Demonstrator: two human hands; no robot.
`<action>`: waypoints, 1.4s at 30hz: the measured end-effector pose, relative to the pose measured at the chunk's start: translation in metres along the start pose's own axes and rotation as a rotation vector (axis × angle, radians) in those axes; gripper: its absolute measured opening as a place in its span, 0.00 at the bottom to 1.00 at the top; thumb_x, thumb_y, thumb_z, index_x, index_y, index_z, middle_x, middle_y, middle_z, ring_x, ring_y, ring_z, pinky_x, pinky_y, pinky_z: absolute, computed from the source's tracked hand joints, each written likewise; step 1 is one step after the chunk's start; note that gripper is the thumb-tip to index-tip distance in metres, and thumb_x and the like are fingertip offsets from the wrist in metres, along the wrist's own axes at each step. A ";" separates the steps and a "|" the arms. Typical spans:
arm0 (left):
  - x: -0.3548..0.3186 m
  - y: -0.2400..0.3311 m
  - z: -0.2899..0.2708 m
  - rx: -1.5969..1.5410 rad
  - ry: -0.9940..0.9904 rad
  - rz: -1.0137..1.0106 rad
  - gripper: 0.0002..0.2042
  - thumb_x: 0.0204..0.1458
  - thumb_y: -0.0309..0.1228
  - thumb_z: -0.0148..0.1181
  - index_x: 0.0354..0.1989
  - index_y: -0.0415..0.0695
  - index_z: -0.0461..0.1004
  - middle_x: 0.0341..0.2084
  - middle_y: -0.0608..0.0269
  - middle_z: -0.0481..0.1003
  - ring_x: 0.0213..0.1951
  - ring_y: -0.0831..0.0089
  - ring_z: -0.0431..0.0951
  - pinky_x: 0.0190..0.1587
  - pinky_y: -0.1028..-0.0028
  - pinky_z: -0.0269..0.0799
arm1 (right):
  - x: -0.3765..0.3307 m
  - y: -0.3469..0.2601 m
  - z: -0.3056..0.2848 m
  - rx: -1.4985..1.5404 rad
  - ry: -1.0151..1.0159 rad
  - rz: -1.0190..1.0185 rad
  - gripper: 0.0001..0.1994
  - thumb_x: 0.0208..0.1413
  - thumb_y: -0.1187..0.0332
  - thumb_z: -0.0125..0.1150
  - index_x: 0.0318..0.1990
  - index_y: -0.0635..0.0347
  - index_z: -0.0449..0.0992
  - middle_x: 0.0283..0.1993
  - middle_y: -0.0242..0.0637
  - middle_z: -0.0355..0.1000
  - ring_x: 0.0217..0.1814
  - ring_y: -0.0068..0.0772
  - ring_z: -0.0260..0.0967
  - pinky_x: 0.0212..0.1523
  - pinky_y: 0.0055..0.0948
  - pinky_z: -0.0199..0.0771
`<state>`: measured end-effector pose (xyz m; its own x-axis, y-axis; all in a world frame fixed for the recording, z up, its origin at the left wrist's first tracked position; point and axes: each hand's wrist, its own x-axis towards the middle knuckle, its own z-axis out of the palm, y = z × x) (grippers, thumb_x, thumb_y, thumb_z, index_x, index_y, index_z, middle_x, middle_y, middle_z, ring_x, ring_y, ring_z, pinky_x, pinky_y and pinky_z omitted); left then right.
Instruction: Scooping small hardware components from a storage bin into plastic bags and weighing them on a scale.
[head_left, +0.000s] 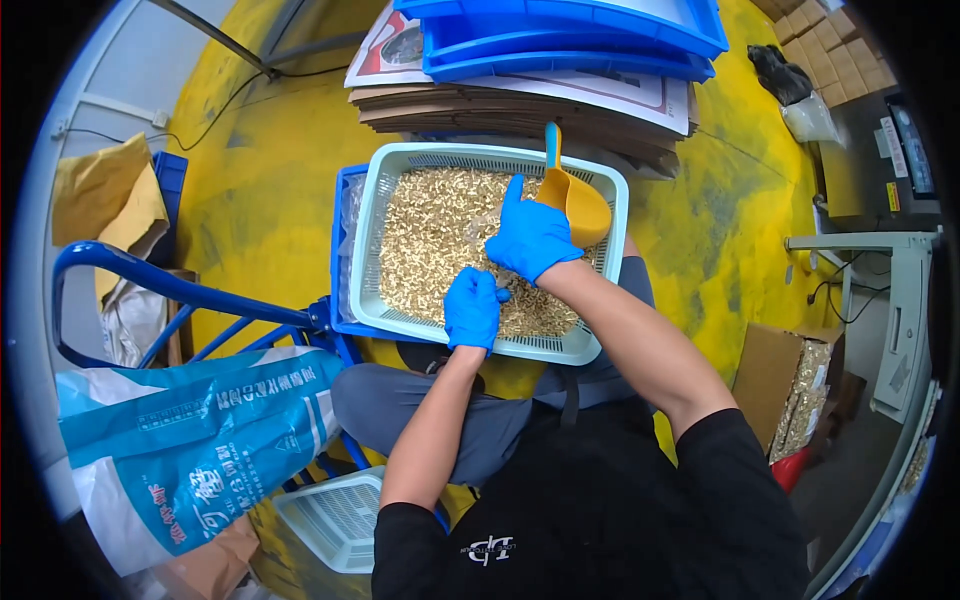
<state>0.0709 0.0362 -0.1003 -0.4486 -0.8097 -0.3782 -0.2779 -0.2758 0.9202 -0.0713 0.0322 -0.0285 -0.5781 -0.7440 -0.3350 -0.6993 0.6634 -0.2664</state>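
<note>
A pale green plastic basket point(372, 240) in front of me holds a mass of small brass-coloured metal pieces point(425, 235). Over its near part is my left hand point(472, 308), in a blue glove, with its fingers curled closed. Higher and to the right, my right hand point(532, 235), also gloved in blue, has its index finger stretched out and the other fingers bent in. Something small and pale shows between the hands, too unclear to name. A yellow-orange scoop point(585, 208) with a teal handle rests at the basket's far right, next to my right hand.
The basket sits on a blue crate point(345, 305). Beyond it, blue trays point(570, 60) top stacked flat cardboard point(520, 108). At left are a blue tubular frame point(180, 285) and a blue-white sack point(200, 440); below, another pale basket point(335, 515). An open carton point(770, 385) stands at right.
</note>
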 end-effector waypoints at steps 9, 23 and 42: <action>0.016 0.010 -0.015 0.423 0.115 -0.105 0.17 0.47 0.40 0.55 0.14 0.41 0.67 0.11 0.61 0.70 0.17 0.73 0.73 0.23 0.73 0.66 | 0.007 0.024 0.016 0.074 0.119 -0.058 0.14 0.39 0.68 0.52 0.35 0.67 0.72 0.26 0.49 0.72 0.30 0.47 0.72 0.28 0.42 0.71; 0.012 0.062 -0.026 0.348 0.024 0.192 0.17 0.53 0.38 0.48 0.18 0.39 0.68 0.11 0.62 0.67 0.15 0.74 0.71 0.20 0.73 0.66 | -0.011 0.053 -0.024 0.221 -0.043 -0.220 0.13 0.46 0.61 0.49 0.22 0.62 0.74 0.25 0.50 0.70 0.28 0.52 0.68 0.32 0.45 0.68; 0.033 0.067 -0.034 0.939 0.094 0.082 0.24 0.49 0.50 0.46 0.20 0.39 0.72 0.21 0.43 0.71 0.28 0.48 0.72 0.31 0.57 0.64 | -0.051 0.017 0.039 0.708 -0.045 -0.092 0.17 0.39 0.70 0.55 0.40 0.64 0.62 0.31 0.52 0.68 0.35 0.53 0.67 0.35 0.42 0.65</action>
<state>0.0664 -0.0267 -0.0473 -0.4380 -0.8580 -0.2684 -0.8368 0.2799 0.4706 -0.0371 0.0840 -0.0516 -0.5011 -0.8057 -0.3158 -0.2946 0.5020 -0.8131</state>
